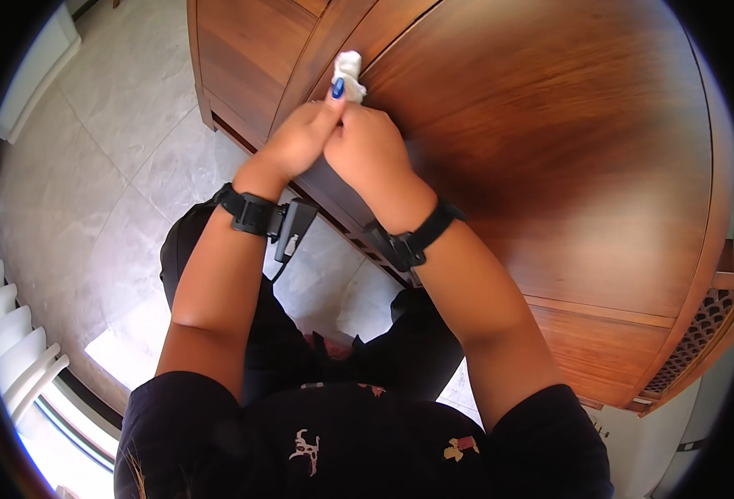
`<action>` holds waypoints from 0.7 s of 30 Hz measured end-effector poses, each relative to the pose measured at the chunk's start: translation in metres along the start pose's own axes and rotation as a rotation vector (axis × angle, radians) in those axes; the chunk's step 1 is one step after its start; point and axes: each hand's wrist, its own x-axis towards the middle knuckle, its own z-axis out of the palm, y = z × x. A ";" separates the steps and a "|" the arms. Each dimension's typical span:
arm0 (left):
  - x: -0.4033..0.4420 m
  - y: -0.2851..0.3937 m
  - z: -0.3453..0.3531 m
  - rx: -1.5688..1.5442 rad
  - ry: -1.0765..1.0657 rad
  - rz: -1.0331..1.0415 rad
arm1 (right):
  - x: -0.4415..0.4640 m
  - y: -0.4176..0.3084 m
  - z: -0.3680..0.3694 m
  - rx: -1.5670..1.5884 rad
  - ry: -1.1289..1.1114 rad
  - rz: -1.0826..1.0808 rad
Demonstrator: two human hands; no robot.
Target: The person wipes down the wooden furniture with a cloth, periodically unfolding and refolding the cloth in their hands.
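Note:
A crumpled white cloth or tissue (349, 66) sticks out above both hands, over the edge of a brown wooden surface (533, 150). My left hand (305, 137) is closed on its lower part, the thumb with a dark blue nail pressed against it. Right beside it and touching it, my right hand (367, 145) is curled into a fist; whatever its fingers may hold is hidden. Black bands with devices are strapped round both wrists.
Wooden panels (250, 50) continue at the upper left. Grey floor tiles (92, 200) lie at the left, with a white curtain (1, 316) along the far left edge. A patterned lattice panel (691, 333) is at the right.

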 end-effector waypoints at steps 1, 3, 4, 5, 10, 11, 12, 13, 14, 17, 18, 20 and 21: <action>0.001 -0.009 0.007 0.037 -0.080 0.011 | -0.011 0.008 0.000 -0.014 0.009 0.007; -0.001 -0.024 0.025 0.092 -0.233 -0.003 | -0.037 0.026 0.000 -0.018 0.005 0.022; -0.002 -0.026 0.033 0.110 -0.309 -0.016 | -0.051 0.036 -0.002 -0.013 -0.018 0.072; -0.003 -0.026 0.044 0.114 -0.398 -0.058 | -0.066 0.045 -0.006 -0.009 -0.041 0.123; -0.014 -0.037 0.105 0.201 -0.678 -0.222 | -0.132 0.087 -0.028 0.001 -0.148 0.336; -0.015 -0.042 0.117 0.196 -0.688 -0.221 | -0.143 0.097 -0.031 0.036 -0.169 0.401; -0.017 -0.041 0.127 0.218 -0.765 -0.195 | -0.153 0.102 -0.037 0.032 -0.166 0.412; -0.019 -0.041 0.137 0.240 -0.841 -0.168 | -0.161 0.107 -0.042 0.029 -0.191 0.489; -0.021 -0.046 0.148 0.236 -0.853 -0.167 | -0.169 0.110 -0.047 0.028 -0.216 0.566; -0.025 -0.067 0.183 0.342 -1.017 -0.157 | -0.190 0.124 -0.057 0.090 -0.224 0.643; -0.028 -0.074 0.194 0.339 -1.028 -0.155 | -0.199 0.130 -0.058 0.129 -0.246 0.696; -0.038 -0.094 0.219 0.250 -1.002 -0.101 | -0.216 0.134 -0.062 0.095 -0.224 0.686; -0.039 -0.097 0.227 0.236 -1.053 -0.103 | -0.224 0.137 -0.064 0.061 -0.207 0.663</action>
